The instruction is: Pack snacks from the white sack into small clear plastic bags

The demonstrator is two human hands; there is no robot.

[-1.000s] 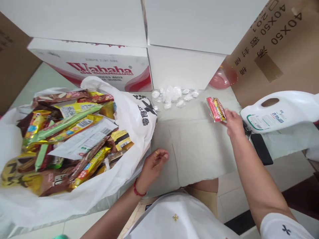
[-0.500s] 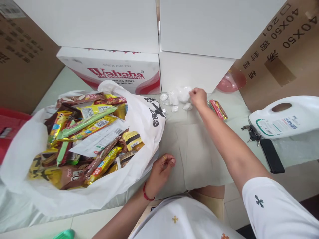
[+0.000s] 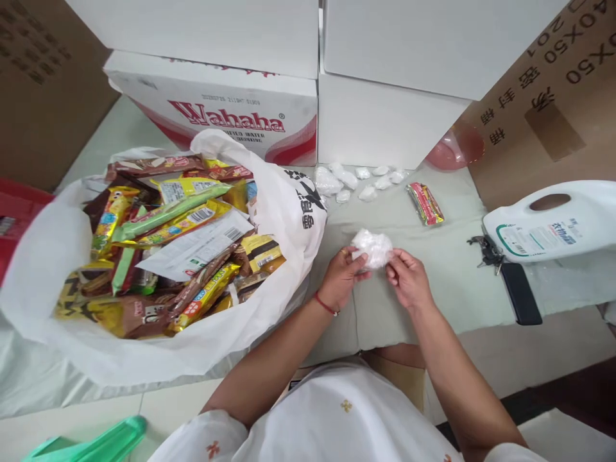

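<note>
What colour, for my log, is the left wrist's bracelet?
The bracelet is red; see the head view.

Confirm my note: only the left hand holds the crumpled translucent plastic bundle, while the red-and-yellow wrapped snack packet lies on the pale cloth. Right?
Not quite: the head view shows the left hand and the right hand both holding the crumpled translucent plastic bundle. The red-and-yellow wrapped snack packet does lie on the pale cloth.
</note>
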